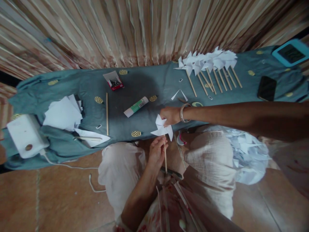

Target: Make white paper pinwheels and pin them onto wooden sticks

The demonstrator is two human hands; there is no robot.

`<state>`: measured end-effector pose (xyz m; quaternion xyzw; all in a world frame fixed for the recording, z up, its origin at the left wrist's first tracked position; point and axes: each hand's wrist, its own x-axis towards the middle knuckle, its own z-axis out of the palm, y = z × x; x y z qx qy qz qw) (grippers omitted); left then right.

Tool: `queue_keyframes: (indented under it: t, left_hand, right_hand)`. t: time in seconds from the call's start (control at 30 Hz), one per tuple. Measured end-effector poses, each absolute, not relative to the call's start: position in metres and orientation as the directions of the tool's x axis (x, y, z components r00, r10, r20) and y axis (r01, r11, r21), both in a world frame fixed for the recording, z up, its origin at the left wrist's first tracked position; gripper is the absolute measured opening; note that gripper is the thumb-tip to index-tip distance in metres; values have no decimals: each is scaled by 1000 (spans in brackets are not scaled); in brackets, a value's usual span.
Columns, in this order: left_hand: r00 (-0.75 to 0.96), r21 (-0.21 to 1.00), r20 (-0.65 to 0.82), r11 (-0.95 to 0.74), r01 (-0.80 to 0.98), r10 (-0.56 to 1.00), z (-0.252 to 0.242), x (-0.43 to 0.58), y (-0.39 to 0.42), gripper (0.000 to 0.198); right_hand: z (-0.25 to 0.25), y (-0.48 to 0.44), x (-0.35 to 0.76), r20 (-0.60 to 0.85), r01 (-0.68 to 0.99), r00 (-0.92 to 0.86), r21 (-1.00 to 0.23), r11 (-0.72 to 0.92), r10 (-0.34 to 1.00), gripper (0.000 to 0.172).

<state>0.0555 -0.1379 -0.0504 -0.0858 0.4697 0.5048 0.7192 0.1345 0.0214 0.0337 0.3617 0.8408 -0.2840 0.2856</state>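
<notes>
White folded-paper pinwheel (159,131) on a slim pale wooden stick (165,158): I find it held up at the near edge of the blue-green cloth-covered counter (83,80). Left hand (156,150): closed, thumb and fingers pinching the stick just below the blades. Right hand (171,116): fingers curled in at the pinwheel's centre; I cannot tell whether they grip. I judge the paper light and easily creased, the stick stiff; best hold, the stick, sparing the blades.
</notes>
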Motion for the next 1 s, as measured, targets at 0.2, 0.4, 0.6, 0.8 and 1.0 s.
queue_keyframes:
  t: [0.2,0.4,0.6,0.8,1.0]
  left_hand:
    - [48,344,-770,477,-808,637,-52,56,-138,26]
    - [48,353,-766,482,-802,641,-55,56,-139,26]
    - [39,369,-752,469,-802,658,-56,57,-139,27]
    - [21,397,-739,460,-794,673,-50,55,-139,26]
    - [22,396,-739,460,-795,674,-49,55,-138,26]
  right_hand:
    - [36,22,132,-752,763,-522,-202,614,402,37]
    - [38,21,130,-772,756,-500,-170,632,391,37]
    - [33,22,132,-774,752,-499,-163,639,390,37]
    - [43,17,138,-758,757,-518,-189,626,398,37]
    - [40,20,134,-761,764,-518,-205,612,391,37]
